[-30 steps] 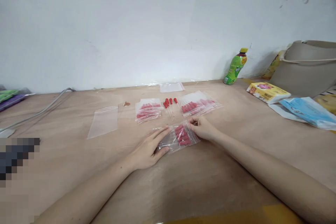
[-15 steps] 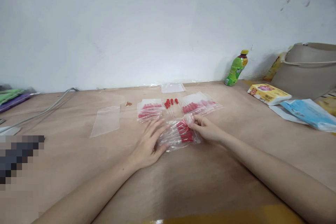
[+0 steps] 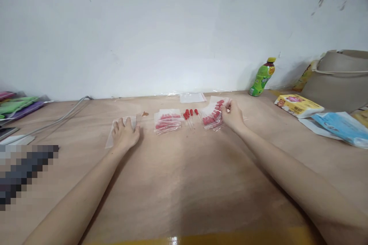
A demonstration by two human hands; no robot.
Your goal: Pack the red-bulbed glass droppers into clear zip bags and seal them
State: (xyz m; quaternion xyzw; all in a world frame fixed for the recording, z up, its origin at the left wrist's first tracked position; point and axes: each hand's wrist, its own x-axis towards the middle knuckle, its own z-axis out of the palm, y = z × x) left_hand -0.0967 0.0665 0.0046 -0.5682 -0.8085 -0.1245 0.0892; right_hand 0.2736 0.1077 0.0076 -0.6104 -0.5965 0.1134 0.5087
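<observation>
My left hand (image 3: 125, 133) lies spread over a flat clear plastic bag (image 3: 109, 139) on the left part of the table. At the right pile of bags with red-tipped pieces (image 3: 209, 119), my right hand (image 3: 232, 115) pinches the edge of one bag (image 3: 220, 104). A second pile of filled bags (image 3: 168, 121) sits in the middle. Several loose red-capped thin pieces (image 3: 190, 114) lie between the two piles. Another clear bag (image 3: 192, 97) rests near the wall.
A green bottle (image 3: 262, 76), a yellow tissue pack (image 3: 299, 105), a blue packet (image 3: 342, 126) and a grey bin (image 3: 336, 84) stand or lie at right. At left are a grey cable (image 3: 61, 114) and green and purple packs (image 3: 21, 105).
The filled bag that lay in front of me has gone with my right hand onto the right pile. My left hand has let go of it and moved left over the flat bag.
</observation>
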